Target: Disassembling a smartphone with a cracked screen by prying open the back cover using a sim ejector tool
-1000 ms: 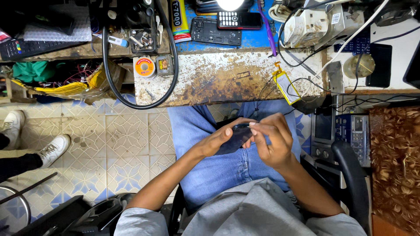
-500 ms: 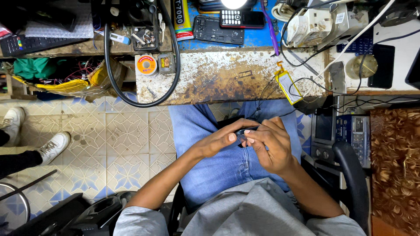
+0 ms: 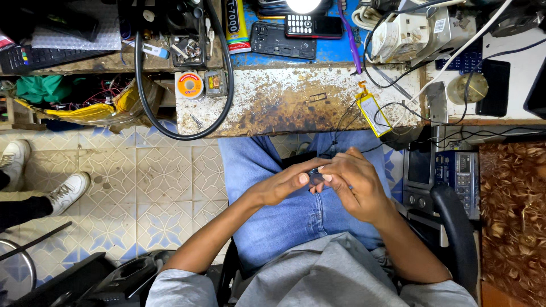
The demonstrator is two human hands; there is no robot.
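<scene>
stained workbench (image 3: 284, 102) up top, black cable loop (image 3: 182, 85) hanging off its left end. seated person, jeans lap below the bench edge. left hand (image 3: 281, 186) and right hand (image 3: 352, 185) meet over the lap, fingertips of both pinched onto a small dark part (image 3: 314, 171), mostly hidden between them.

A phone-repair workshop: solder spool (image 3: 190, 84), mobile phone (image 3: 313, 26), cluttered stained workbench (image 3: 284, 102).
</scene>
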